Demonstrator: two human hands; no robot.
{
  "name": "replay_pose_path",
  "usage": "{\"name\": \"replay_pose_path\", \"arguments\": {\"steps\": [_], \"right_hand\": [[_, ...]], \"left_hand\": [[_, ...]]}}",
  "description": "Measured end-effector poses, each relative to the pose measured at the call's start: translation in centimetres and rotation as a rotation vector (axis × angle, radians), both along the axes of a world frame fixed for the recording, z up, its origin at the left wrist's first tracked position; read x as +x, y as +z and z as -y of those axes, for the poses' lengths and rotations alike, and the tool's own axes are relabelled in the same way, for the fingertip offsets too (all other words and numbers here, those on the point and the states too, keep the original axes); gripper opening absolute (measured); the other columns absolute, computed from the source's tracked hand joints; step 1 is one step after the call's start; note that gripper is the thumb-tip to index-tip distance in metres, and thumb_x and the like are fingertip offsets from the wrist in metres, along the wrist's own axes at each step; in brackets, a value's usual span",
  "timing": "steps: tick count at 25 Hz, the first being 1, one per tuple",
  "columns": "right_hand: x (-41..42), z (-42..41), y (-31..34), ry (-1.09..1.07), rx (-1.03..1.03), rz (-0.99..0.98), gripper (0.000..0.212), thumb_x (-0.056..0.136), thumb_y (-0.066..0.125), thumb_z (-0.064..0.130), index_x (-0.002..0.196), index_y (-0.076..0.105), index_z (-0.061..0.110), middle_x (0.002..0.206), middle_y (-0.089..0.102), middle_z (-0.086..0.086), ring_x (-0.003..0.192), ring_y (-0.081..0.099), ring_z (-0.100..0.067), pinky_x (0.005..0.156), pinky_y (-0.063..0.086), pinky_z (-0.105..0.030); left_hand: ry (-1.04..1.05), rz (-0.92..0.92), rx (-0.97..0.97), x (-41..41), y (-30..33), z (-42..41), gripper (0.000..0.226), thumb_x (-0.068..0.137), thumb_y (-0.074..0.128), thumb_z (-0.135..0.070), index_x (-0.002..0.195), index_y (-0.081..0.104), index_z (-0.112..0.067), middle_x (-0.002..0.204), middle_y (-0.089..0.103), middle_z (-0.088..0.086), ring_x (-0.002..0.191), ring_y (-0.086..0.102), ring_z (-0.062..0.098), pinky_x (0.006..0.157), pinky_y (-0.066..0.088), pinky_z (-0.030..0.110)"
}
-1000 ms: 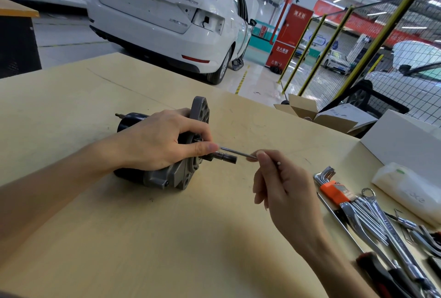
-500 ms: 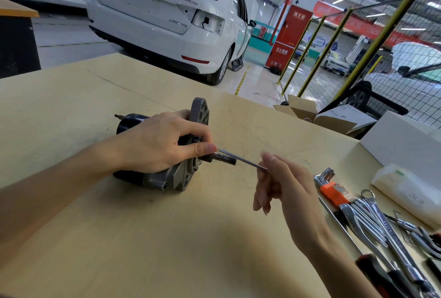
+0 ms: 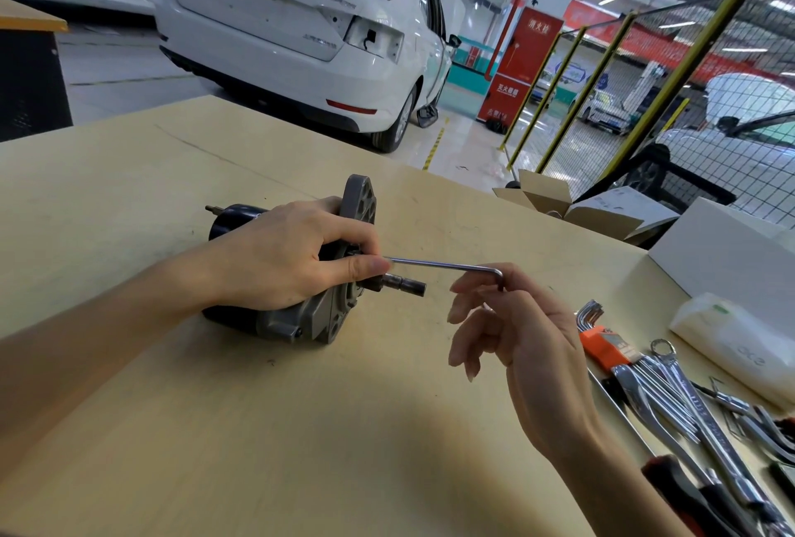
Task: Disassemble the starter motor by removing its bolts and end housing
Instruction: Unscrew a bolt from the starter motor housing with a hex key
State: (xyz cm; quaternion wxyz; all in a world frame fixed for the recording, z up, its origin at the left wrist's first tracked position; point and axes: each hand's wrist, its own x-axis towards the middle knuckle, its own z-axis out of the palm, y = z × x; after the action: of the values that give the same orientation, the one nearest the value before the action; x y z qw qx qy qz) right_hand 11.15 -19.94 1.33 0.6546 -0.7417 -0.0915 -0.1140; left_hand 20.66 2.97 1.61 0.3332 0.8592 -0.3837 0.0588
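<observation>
While our left hand (image 3: 284, 261) grips the starter motor (image 3: 301, 270) lying on its side on the wooden table (image 3: 215, 429), fingers curled over its black body and grey end housing (image 3: 344, 261), our right hand (image 3: 512, 334) pinches the bent end of a hex key (image 3: 447, 266) whose long arm reaches into the housing face just above the pinion shaft (image 3: 404, 286). We judge the task early: the housing sits fully seated, we see no loose bolts on the table, and bolts plus housing remain. Spare hex keys (image 3: 591, 317) and wrenches (image 3: 688, 399) lie to the right.
</observation>
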Motion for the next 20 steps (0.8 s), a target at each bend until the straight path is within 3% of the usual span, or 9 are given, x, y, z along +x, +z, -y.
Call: {"name": "replay_pose_path", "arguments": {"steps": [11, 15, 18, 20], "right_hand": [[0.35, -0.09, -0.86, -0.073, -0.109, -0.048, 0.055, 0.102, 0.028, -0.004, 0.084, 0.074, 0.021, 0.068, 0.064, -0.008, 0.048, 0.059, -0.025, 0.042, 0.044, -0.027], [0.59, -0.17, -0.91, -0.112, -0.039, -0.122, 0.036, 0.106, 0.035, 0.014, 0.106, 0.069, 0.025, 0.067, 0.063, -0.005, 0.048, 0.057, -0.022, 0.042, 0.044, -0.026], [0.75, -0.13, -0.64, -0.063, 0.104, -0.265, 0.038, 0.105, 0.038, 0.028, 0.090, 0.067, 0.008, 0.060, 0.055, -0.009, 0.044, 0.051, -0.021, 0.040, 0.039, -0.026], [0.72, -0.17, -0.44, -0.029, 0.202, -0.310, 0.045, 0.103, 0.036, 0.035, 0.077, 0.060, 0.007, 0.055, 0.047, -0.006, 0.041, 0.046, -0.020, 0.039, 0.035, -0.023]], "left_hand": [[-0.007, -0.030, -0.011, 0.02, -0.07, -0.11, 0.032, 0.082, 0.043, -0.074, 0.089, 0.064, -0.053, 0.090, 0.052, -0.012, 0.087, 0.055, 0.006, 0.079, 0.045, 0.029], [0.008, -0.010, 0.006, -0.02, -0.09, -0.04, 0.030, 0.084, 0.041, -0.072, 0.087, 0.063, -0.051, 0.088, 0.050, -0.013, 0.085, 0.053, 0.004, 0.076, 0.041, 0.026], [0.013, -0.003, 0.007, -0.11, -0.01, 0.00, 0.028, 0.083, 0.042, -0.071, 0.086, 0.062, -0.052, 0.091, 0.048, -0.020, 0.086, 0.052, 0.002, 0.073, 0.037, 0.023], [0.016, 0.003, 0.008, -0.12, 0.04, 0.04, 0.030, 0.083, 0.042, -0.071, 0.087, 0.063, -0.050, 0.092, 0.047, -0.024, 0.086, 0.052, 0.002, 0.072, 0.036, 0.022]]}}
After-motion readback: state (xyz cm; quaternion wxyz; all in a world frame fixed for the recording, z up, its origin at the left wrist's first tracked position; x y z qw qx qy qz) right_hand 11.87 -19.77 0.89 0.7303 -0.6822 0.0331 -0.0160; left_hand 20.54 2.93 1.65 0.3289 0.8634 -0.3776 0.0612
